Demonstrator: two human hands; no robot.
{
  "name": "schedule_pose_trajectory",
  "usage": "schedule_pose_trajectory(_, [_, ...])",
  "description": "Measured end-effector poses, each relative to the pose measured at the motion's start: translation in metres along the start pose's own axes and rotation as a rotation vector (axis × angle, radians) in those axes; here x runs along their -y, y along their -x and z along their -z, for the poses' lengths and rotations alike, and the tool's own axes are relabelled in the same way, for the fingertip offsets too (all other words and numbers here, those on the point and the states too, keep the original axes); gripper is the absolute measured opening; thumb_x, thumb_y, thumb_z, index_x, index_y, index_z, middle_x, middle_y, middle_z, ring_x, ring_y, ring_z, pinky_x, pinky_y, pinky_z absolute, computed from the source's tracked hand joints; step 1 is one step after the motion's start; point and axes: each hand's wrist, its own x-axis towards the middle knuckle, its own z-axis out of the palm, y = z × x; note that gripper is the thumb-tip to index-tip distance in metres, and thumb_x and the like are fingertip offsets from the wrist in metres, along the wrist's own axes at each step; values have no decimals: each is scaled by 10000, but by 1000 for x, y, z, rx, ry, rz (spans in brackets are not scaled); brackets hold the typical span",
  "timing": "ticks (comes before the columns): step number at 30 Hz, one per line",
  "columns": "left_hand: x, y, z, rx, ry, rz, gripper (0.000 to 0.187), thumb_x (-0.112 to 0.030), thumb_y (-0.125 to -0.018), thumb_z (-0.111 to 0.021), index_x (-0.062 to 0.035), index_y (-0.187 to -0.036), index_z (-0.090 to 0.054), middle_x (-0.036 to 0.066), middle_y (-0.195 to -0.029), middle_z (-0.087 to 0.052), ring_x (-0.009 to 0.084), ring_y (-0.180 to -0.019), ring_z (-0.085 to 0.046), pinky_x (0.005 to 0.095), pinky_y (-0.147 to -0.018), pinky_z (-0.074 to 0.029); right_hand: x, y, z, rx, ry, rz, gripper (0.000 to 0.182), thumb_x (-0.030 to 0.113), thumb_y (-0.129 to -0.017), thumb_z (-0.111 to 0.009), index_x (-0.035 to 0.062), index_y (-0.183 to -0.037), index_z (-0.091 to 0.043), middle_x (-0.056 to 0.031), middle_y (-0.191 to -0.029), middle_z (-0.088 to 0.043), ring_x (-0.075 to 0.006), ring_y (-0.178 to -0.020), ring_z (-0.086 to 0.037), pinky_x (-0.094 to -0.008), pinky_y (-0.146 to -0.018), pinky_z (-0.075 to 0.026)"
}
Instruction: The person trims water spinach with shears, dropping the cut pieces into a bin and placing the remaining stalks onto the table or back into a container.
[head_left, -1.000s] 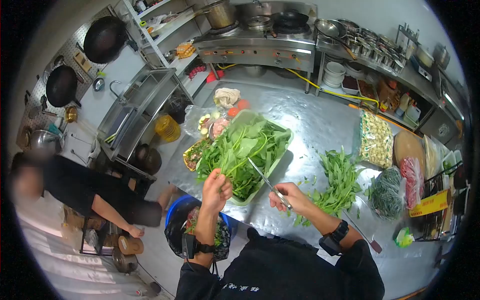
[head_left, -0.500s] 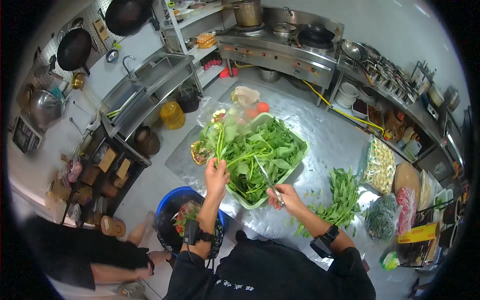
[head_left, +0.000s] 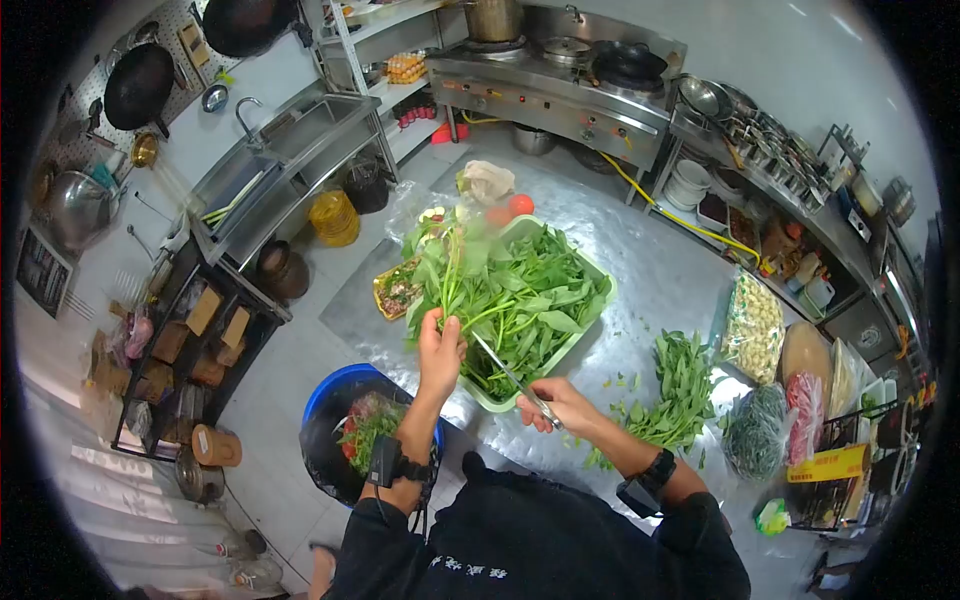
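My left hand (head_left: 440, 352) is closed around the stems of some leafy greens (head_left: 452, 262), which stand up above the left side of a pale green basket (head_left: 594, 328). More leafy greens (head_left: 545, 285) fill that basket. A knife (head_left: 510, 374) is held in my right hand (head_left: 560, 406), its blade reaching left to the stems close beneath my left hand. To the right, a loose pile of cut greens (head_left: 680, 395) lies on the metal table (head_left: 640, 270).
A blue bin (head_left: 325, 385) lined with a black bag stands on the floor at the left, with scraps inside. Tomatoes (head_left: 521, 205) sit behind the basket. At the right are bags of pale pieces (head_left: 754, 325) and dark green strands (head_left: 757, 430). A stove (head_left: 560, 100) is at the back.
My right hand and the knife have moved left and slightly down, bringing the blade closer to my left hand. The other person at the left has mostly gone out of view.
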Motion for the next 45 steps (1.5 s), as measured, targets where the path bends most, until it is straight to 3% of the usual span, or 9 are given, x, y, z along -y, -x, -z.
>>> schedule_pose_trajectory(10, [10,4,-10,-16,-94,-70,166,-185,-950,-452,-73,-1069,-423,-40,-705,-415,29,-504,-352,192,-428,-284,-6,0,-5,-83,-48,25,333,340,-833,-643,43,-698,-576,-25,-587,-562,-78,-466,-501,-222,-406,-364])
schedule_pose_trajectory(13, [22,-6,6,-38,-284,-206,167,-176,-947,-457,-63,-1070,-441,-36,-711,-425,24,-514,-357,198,-433,-285,-4,9,-1,-117,-40,40,310,324,-833,-644,44,-716,-581,-30,-597,-569,-76,-466,-499,-217,-409,-368])
schedule_pose_trajectory(19, [15,8,26,-27,-520,-202,227,-163,-921,-497,5,-1073,-502,13,-722,-502,81,-623,-462,235,-541,-382,19,18,22,-135,-180,162,339,347,-847,-615,22,-759,-578,-58,-629,-594,-89,-464,-513,-219,-411,-385])
schedule_pose_trajectory(22, [14,11,29,-11,-781,-441,219,-147,-904,-513,12,-1054,-517,57,-749,-543,135,-653,-505,281,-587,-416,33,14,29,-76,-221,108,397,403,-832,-615,16,-753,-578,-76,-632,-598,-106,-463,-522,-220,-424,-402])
schedule_pose_trajectory(28, [3,23,21,-3,-866,-563,213,-146,-893,-521,2,-1045,-529,143,-792,-582,229,-685,-563,318,-623,-435,28,9,32,-52,-147,18,435,447,-813,-625,30,-702,-575,-78,-624,-590,-113,-471,-529,-240,-428,-415])
schedule_pose_trajectory(31, [3,26,19,38,-842,-497,211,-152,-892,-525,-2,-1040,-534,161,-772,-576,251,-668,-564,320,-615,-436,22,9,33,-72,-121,22,439,450,-813,-626,31,-693,-570,-75,-613,-583,-111,-467,-523,-238,-426,-411])
schedule_pose_trajectory(34, [2,27,17,53,-849,-552,213,-167,-897,-528,-5,-1035,-541,155,-752,-569,231,-653,-556,322,-605,-434,22,10,40,-88,-62,16,436,441,-816,-629,30,-685,-566,-69,-594,-570,-106,-454,-510,-236,-418,-401])
schedule_pose_trajectory(45, [0,28,21,85,-785,-434,232,-178,-911,-517,16,-1038,-532,109,-804,-561,173,-704,-534,289,-640,-424,24,22,46,-139,37,10,432,426,-814,-639,24,-669,-572,-45,-568,-558,-82,-436,-500,-223,-382,-370])
